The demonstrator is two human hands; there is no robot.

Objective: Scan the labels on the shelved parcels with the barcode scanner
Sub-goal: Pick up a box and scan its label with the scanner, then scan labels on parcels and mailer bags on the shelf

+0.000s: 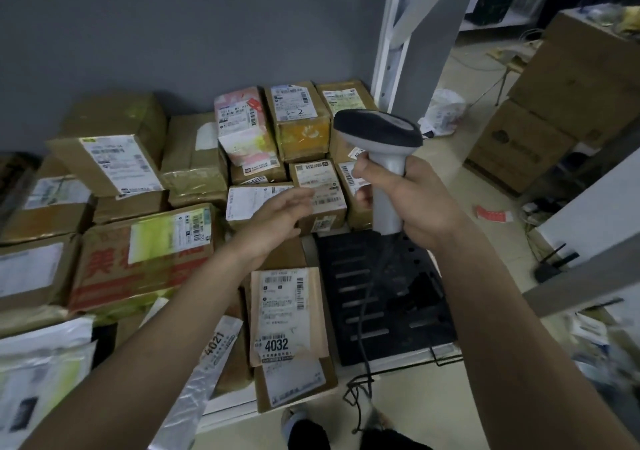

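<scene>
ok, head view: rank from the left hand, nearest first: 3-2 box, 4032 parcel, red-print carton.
From the left hand:
1. red-print carton, just left, below it.
2. 4032 parcel, below, toward the camera.
3. 3-2 box, back row, up right.
The first two are fairly close.

labelled cardboard parcels (114, 158) crowd a white shelf (398, 357) beside its black slotted panel (381, 297).

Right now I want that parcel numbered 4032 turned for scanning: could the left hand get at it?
Probably yes. The left hand is open and holds nothing, and the 4032 parcel lies on top of the pile, nearer than the hand, with nothing over its label. Only the forearm crosses beside it.
</scene>
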